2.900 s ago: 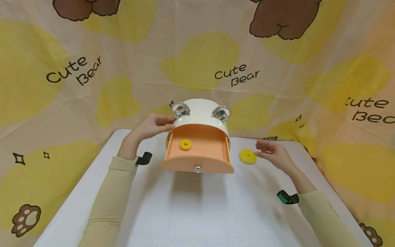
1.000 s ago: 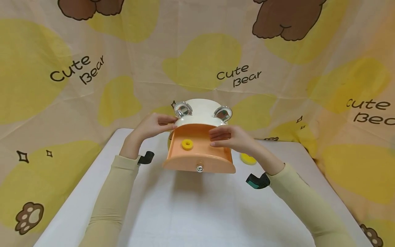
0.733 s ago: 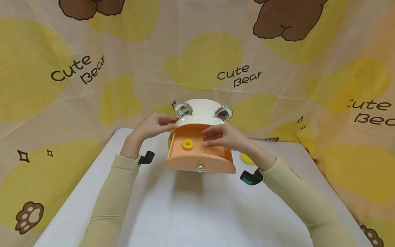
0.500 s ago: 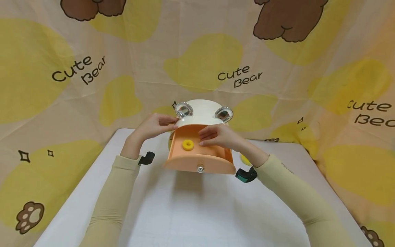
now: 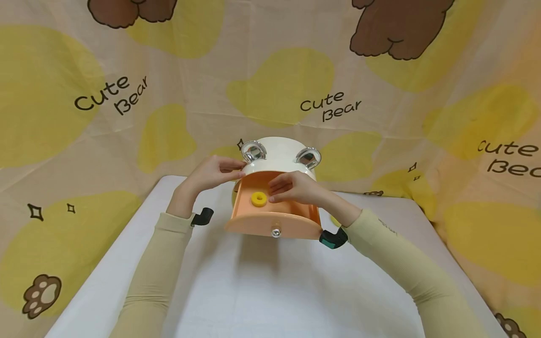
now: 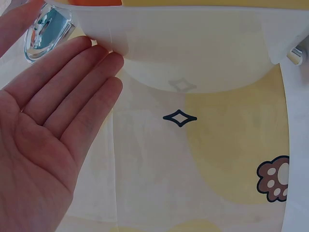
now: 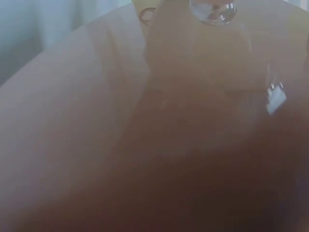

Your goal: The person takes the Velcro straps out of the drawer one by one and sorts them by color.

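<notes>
A white storage box point(image 5: 279, 149) with two silvery ear-like loops stands on the table, its orange drawer point(image 5: 253, 223) pulled out. In the drawer lies a small yellow ring point(image 5: 259, 199). My right hand point(image 5: 297, 188) reaches over the drawer, fingertips right beside the ring's right edge and nothing gripped. Nearly straight, the fingers of my left hand point(image 5: 211, 174) rest against the box's left side; the left wrist view shows the fingers point(image 6: 91, 92) extended along the white shell. The right wrist view is filled by the glossy drawer front, with its knob point(image 7: 212, 10) at the top.
A larger yellow disc point(image 5: 334, 220) on the white table point(image 5: 262, 295) is mostly hidden behind my right wrist. A patterned cloth backdrop point(image 5: 262, 70) rises close behind the box. My right wrist camera point(image 5: 334, 238) overlaps the drawer's right front corner.
My right hand has moved left from beside the yellow disc to over the drawer, up to the ring. The left hand stays at the box, and the ring keeps its place in the drawer.
</notes>
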A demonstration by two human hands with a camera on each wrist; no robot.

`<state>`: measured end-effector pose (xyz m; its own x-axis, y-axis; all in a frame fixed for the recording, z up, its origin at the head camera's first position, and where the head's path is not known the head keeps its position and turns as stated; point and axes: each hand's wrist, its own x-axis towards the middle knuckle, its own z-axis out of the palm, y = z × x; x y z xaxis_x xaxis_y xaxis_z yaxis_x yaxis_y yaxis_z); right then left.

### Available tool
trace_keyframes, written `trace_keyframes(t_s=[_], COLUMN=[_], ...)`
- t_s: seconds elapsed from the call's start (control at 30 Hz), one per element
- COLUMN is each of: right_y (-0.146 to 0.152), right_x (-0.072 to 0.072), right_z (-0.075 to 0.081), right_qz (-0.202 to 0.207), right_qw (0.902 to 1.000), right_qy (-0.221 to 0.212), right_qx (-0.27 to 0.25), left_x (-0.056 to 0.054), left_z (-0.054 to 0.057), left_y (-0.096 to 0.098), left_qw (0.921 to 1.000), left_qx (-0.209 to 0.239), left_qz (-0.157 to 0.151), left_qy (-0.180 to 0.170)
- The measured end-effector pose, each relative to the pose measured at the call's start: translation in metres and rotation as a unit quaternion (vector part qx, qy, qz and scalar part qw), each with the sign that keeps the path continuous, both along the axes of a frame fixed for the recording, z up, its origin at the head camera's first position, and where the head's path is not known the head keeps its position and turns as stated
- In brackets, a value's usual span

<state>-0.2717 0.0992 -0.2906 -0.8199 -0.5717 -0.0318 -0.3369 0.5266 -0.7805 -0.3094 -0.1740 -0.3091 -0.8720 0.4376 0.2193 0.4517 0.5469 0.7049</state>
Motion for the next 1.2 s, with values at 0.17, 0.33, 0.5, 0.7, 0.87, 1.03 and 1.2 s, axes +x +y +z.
trace_keyframes(t_s=[0.17, 0.33, 0.5, 0.7, 0.87, 1.03, 1.2], right_y=[-0.004, -0.006, -0.006, -0.007, -0.01, -0.014, -0.016], right_x=[-0.002, -0.004, -0.007, -0.008, -0.008, -0.007, -0.006], right_z=[-0.002, -0.006, -0.012, -0.02, -0.027, -0.031, -0.032], right_qz=[0.004, 0.014, 0.028, 0.064, 0.063, 0.053, 0.052], right_qw=[1.0, 0.9999, 0.9995, 0.9974, 0.9953, 0.9929, 0.9911], right_qy=[0.004, 0.006, 0.004, 0.026, 0.073, 0.106, 0.121], right_qx=[0.003, 0.002, -0.016, -0.019, -0.004, 0.011, 0.016], left_x=[-0.001, -0.002, -0.001, -0.001, -0.002, -0.002, 0.0], left_z=[-0.001, -0.002, -0.001, -0.001, -0.002, -0.001, -0.001], left_y=[-0.001, -0.001, -0.001, 0.0, -0.001, -0.001, -0.002], left_qw=[1.0, 1.0, 0.9999, 1.0, 0.9999, 0.9999, 0.9999], left_qx=[0.005, 0.006, 0.007, 0.001, -0.006, -0.003, 0.001], left_qz=[0.002, -0.001, -0.001, 0.002, 0.004, 0.002, 0.002], left_qy=[0.004, 0.004, 0.008, 0.006, 0.01, 0.014, 0.011])
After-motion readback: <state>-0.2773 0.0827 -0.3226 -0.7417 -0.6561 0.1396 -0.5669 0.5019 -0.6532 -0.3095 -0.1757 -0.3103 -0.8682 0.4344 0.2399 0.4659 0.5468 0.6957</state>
